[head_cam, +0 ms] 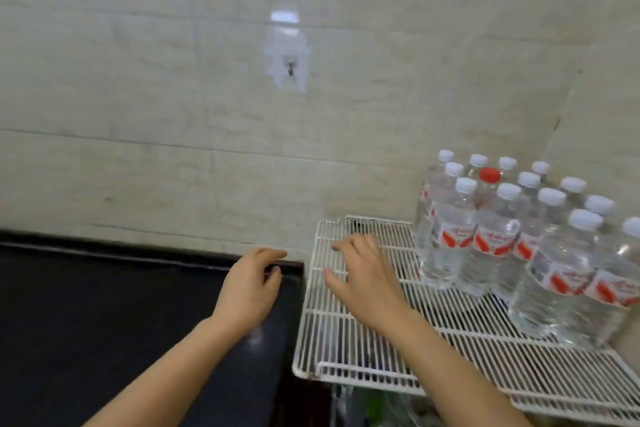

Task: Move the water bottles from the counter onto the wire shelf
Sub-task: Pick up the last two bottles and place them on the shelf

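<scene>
Head view, bottles (498,236): a tight cluster stands upright on the right and back part of the shelf (346,350), against the wall (173,80); white caps, one red cap (489,175) near the back; every bottle in view is on the shelf.
Head view, worktop (104,322): dark, to the left of the shelf, its right edge just beside the shelf's left rim.
Left hand (247,288): over the back right corner of the worktop; fingers loosely curled, holding nothing; whether the fingertips touch the raised edge I cannot tell.
Right hand (363,277): over the bare left part of the shelf, near the cluster but apart from it; fingers relaxed and a little spread, holding nothing.
Step in hand: likely the reach back to the worktop for more bottles, or the end of the task if none are left out of view; both hands are free for either.
How to do it well: turn the head left first to check the rest of the worktop; grip each bottle round its body below the label, not by the cap; set it base-flat across the wires in the bare left part, close to the cluster.
Risk: a base set between wires can tilt; a bump to the front row could topple its neighbours; the thin clear plastic looks easy to squeeze, so hold firmly but lightly.
</scene>
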`<state>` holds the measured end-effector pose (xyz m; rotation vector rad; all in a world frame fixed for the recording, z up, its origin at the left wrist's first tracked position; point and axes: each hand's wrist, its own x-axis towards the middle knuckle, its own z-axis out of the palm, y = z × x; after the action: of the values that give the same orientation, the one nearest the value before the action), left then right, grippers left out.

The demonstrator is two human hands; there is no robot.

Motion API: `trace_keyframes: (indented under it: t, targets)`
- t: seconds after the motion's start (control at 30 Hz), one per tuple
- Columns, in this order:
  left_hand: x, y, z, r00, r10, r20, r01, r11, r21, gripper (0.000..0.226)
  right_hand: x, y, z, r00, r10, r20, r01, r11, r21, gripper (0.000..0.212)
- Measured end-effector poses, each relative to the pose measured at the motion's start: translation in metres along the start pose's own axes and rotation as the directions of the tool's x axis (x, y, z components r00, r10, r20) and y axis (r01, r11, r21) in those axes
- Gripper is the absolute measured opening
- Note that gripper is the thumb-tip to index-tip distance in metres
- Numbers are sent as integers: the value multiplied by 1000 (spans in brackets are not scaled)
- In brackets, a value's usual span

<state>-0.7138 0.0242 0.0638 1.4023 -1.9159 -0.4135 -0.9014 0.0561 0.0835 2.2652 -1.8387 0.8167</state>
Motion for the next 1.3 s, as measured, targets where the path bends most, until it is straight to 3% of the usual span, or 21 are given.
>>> trace_keyframes:
  t: [0.27,0.5,0.83,1.17,1.3]
  targets:
    - [-79,-193,-144,957,-282,-71,290,947,141,36,37,-211,133,945,-188,268,164,980,108,52]
    - [-155,-311,-254,829,-515,-216,554,807,203,39,44,-375,234,791,-367,490,308,930,200,54]
    - [-200,-439,-349,617,-716,-326,784,592,185,42,81,-537,335,597,-571,564,507,813,286,55]
    - [-155,-582,-461,548,-755,-359,836,508,208,44,187,-682,429,547,-636,545,555,762,332,54]
    - [-151,-630,-503,486,-786,-383,873,456,172,45,219,-737,464,509,-642,573,573,750,330,54]
